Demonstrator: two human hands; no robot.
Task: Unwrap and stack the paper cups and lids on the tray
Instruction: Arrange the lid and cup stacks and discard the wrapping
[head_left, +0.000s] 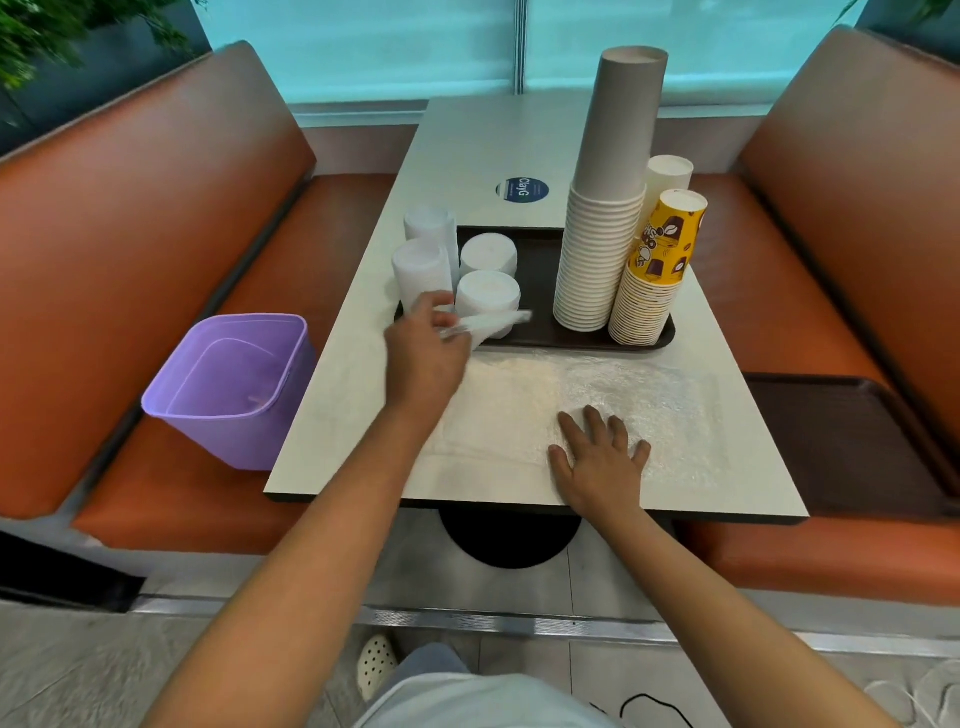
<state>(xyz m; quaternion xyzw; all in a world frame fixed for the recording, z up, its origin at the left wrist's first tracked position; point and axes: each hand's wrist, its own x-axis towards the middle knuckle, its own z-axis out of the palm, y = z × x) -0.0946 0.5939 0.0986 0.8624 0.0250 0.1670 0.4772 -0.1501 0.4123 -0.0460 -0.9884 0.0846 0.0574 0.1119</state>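
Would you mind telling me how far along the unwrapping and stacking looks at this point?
Mostly done, it seems: the cup stacks and four lid stacks stand on the tray. In hand: the left hand grips a strip of clear wrap, while the right hand lies flat on the spread wrapper. Left: clearing the wrap, perhaps into the purple bin.

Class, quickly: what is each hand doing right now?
Left hand: grips the clear wrapper.
Right hand: open, flat on the plastic sheet.

free: far table (483, 150) | blocked: tray (540, 291) flanked by lid stacks (422, 270), cup stacks (602, 249)
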